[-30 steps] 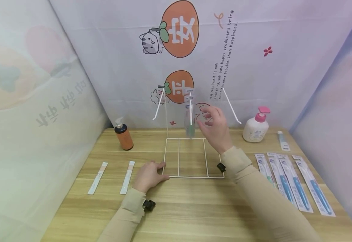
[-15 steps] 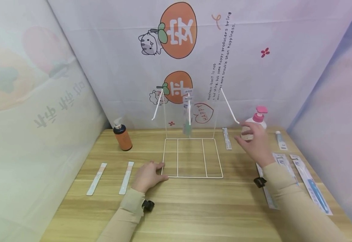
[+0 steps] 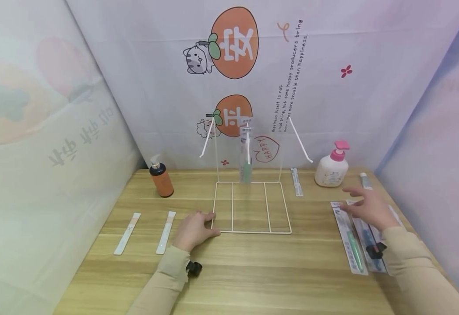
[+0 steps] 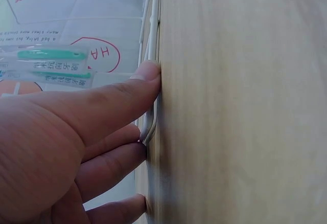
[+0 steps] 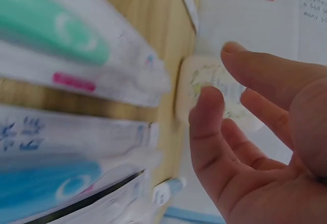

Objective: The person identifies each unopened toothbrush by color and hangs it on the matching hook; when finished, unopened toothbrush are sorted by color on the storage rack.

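Observation:
My left hand (image 3: pixel 194 229) holds the front left corner of a white wire rack (image 3: pixel 253 232) on the table; in the left wrist view the thumb (image 4: pixel 122 93) lies on the front wire, other fingers behind the corner. Packaged toothbrushes (image 3: pixel 246 173) hang on the rack's middle hook (image 3: pixel 248 148); the two outer hooks are bare. At the right, my right hand (image 3: pixel 371 209) hovers with nothing in it, fingers spread, over packaged toothbrushes. A green one (image 3: pixel 353 247) lies leftmost; blue ones (image 3: pixel 367 236) are partly hidden by hand and sleeve. The right wrist view shows thumb and fingers apart.
A white pump bottle (image 3: pixel 332 169) with a pink top stands at the back right, a small tube (image 3: pixel 365 180) beside it. A narrow packet (image 3: pixel 297 182) lies behind the rack's right side. An orange bottle (image 3: pixel 161 180) and two slim packets (image 3: pixel 166 232) (image 3: pixel 128 233) are at the left.
My right hand has moved from beside the hanging toothbrushes, past the pump bottle, right and down to the toothbrush packs on the table. My left hand stays on the rack's corner.

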The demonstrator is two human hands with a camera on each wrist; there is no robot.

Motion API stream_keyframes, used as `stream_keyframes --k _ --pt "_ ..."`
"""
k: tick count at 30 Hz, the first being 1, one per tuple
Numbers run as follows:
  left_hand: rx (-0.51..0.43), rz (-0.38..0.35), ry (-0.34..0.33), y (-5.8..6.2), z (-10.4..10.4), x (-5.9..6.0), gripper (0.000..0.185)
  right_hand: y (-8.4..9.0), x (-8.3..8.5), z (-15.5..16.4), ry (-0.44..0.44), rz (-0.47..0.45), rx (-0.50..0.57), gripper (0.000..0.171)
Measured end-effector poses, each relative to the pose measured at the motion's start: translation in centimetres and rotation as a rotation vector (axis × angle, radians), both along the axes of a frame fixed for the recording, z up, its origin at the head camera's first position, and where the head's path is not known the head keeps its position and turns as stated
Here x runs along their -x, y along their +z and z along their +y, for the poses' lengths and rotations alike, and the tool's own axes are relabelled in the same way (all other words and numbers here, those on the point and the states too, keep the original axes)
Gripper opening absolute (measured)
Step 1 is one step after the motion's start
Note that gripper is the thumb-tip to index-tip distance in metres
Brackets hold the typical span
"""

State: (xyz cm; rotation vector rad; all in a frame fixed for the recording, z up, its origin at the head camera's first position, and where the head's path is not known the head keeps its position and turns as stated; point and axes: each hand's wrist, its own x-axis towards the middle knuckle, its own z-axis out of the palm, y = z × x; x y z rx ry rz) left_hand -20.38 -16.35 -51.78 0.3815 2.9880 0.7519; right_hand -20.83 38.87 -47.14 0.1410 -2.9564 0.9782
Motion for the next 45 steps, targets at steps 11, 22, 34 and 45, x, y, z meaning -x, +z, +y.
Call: stream_keyframes --k 11,22,34,45 --pt "-0.002 -0.004 -0.004 0.0 0.2 -0.1 0.064 -2.0 -0.1 2.0 0.021 -0.113 -0.032 0.068" --pt "-0.003 0.006 -0.006 0.0 0.2 0.0 0.064 -3.0 0.5 1.5 0.018 -0.166 -0.131 0.067" --pt "-0.006 0.015 0.000 -0.3 -0.1 0.1 0.064 -3.2 0.9 1.3 0.037 -0.139 -0.126 0.059" --pt "0.001 0.021 -0.005 -0.1 0.0 0.0 0.063 -1.5 -0.5 -0.1 0.018 -0.102 -0.002 0.058"
